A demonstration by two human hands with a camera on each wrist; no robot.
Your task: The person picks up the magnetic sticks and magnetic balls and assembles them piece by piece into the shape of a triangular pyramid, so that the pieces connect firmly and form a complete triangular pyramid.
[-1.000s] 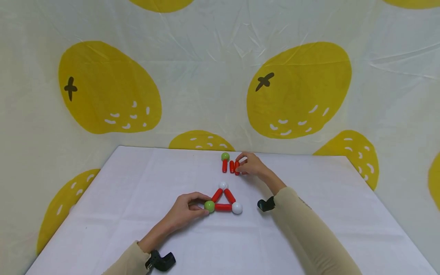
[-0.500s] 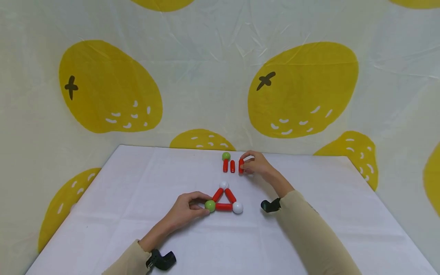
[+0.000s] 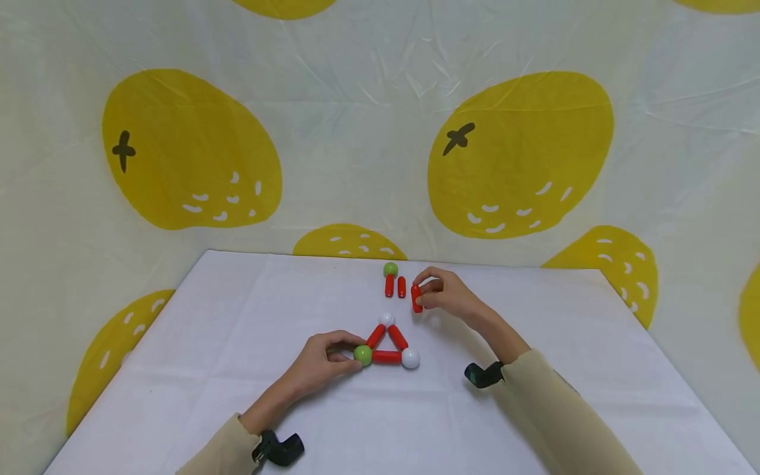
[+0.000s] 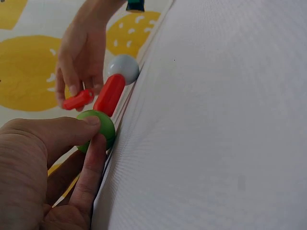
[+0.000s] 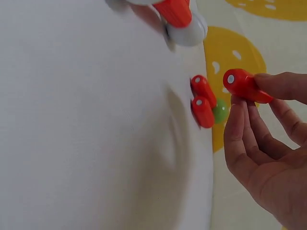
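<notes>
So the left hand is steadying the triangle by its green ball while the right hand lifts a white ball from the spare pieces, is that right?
Not quite. The right hand pinches a red stick, not a white ball; the right wrist view shows it plainly. The rest holds: the left hand grips the green ball at the triangle's corner.

Red rods (image 3: pixel 386 357), green ball (image 3: pixel 362 355), lemon-print backdrop (image 3: pixel 519 155)

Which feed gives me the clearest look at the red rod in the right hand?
The right wrist view: the red rod fills the frame close up, pinched between thumb and fingertips of the right hand, its pale end cap visible. The head view shows it small, lifted near the two loose rods. The left wrist view shows it distant, partly hidden by fingers.
</notes>
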